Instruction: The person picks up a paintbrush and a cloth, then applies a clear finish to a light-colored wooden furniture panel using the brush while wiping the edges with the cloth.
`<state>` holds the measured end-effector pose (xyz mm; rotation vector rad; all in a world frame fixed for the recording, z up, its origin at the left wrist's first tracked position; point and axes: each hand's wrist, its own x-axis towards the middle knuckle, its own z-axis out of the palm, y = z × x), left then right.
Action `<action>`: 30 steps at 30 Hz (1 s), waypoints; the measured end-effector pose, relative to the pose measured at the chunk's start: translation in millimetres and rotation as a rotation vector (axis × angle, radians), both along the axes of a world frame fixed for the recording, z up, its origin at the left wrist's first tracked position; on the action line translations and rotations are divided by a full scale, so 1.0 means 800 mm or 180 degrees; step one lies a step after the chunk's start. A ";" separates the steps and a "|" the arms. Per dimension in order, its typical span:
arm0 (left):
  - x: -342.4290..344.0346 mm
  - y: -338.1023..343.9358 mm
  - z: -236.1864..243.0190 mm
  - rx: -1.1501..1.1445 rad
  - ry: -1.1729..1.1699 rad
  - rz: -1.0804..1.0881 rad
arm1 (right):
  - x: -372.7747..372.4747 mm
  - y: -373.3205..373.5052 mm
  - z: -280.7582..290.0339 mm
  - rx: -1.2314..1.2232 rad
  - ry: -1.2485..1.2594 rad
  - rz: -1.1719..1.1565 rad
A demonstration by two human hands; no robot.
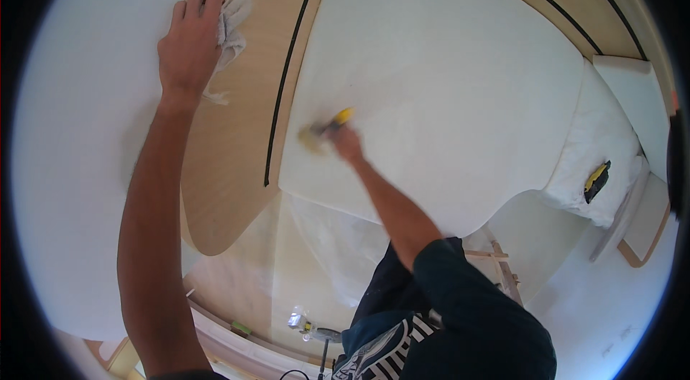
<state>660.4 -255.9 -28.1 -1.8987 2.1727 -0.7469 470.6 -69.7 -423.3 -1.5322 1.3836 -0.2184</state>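
My left hand (pixel 190 42) is raised at the upper left, its fingers closed around a crumpled white cloth (pixel 233 28) against a light brown wooden panel (pixel 223 143). My right hand (pixel 346 144) grips a brush (pixel 313 137) with pale bristles and a dark handle ending in yellow. Motion smears the brush and the fingers. It is over the left part of a large white padded surface (pixel 445 92); I cannot tell whether the bristles touch it. A black strip (pixel 291 56) runs along the wooden panel beside the padded surface.
A yellow-and-black item (pixel 596 181) lies on the white covering at the right. Two more black strips (pixel 546 2) cross wood at the upper right. Below are translucent sheeting (pixel 327 236), a wooden frame (pixel 496 258) and a lamp-like item on a stand (pixel 323 335). A white wall (pixel 86 128) curves along the left.
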 end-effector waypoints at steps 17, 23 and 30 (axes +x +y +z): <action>0.013 -0.094 0.022 0.0160 0.0731 0.0221 | -0.268 -0.142 0.105 0.0298 -0.2696 -0.3904; -0.007 -0.115 0.013 0.0128 0.0858 0.0069 | -0.024 -0.032 0.069 0.0911 -0.0305 0.1802; 0.019 -0.106 0.009 -0.0059 0.0949 -0.0058 | -0.067 -0.142 0.108 0.0731 -0.2242 -0.1042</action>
